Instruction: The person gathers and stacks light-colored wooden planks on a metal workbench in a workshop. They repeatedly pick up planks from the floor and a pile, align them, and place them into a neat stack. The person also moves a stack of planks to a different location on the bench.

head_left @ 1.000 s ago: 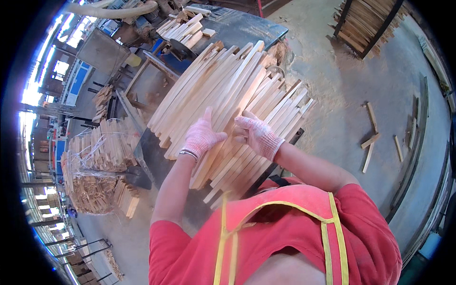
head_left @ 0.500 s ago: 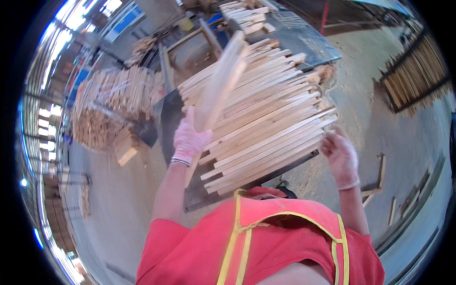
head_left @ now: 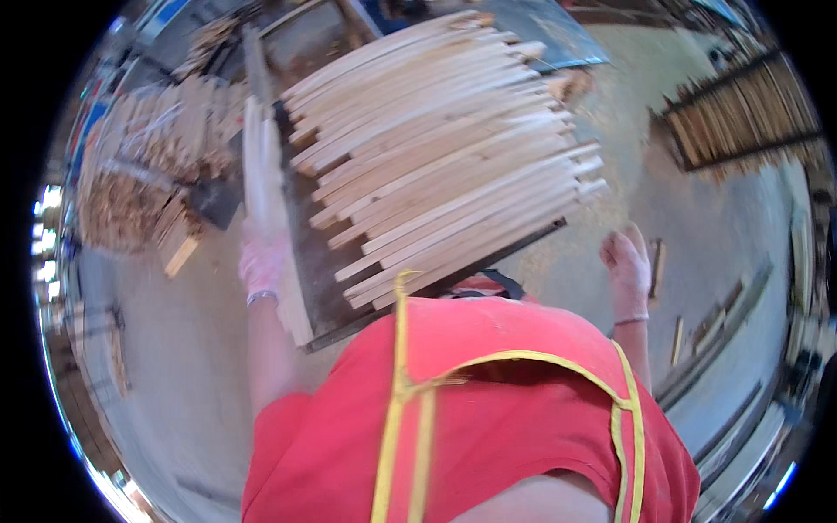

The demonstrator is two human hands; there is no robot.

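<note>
My left hand (head_left: 263, 261), in a pale pinkish glove, is closed around light wooden strips (head_left: 261, 166) held lengthwise along the table's left edge. Motion blur hides how many there are. Beside them, many pale wooden strips (head_left: 445, 148) lie side by side in a layer on the dark table (head_left: 301, 222), their ends uneven. My right hand (head_left: 626, 266), also gloved, hangs off to the right of the layer, apart from it. Its fingers are curled in, and nothing shows in them.
A large bundle of wood pieces (head_left: 122, 192) stands on the floor at the left. At the right, a dark metal rack (head_left: 741, 118) holds more strips. Loose wood pieces (head_left: 677, 340) and long rails (head_left: 724, 327) lie on the floor at the right. Another dark tabletop (head_left: 558, 39) is at the back.
My left hand has swung the strips from above the layer leftward to the table's left edge. My right hand has moved away from the strip ends. The whole view has shifted.
</note>
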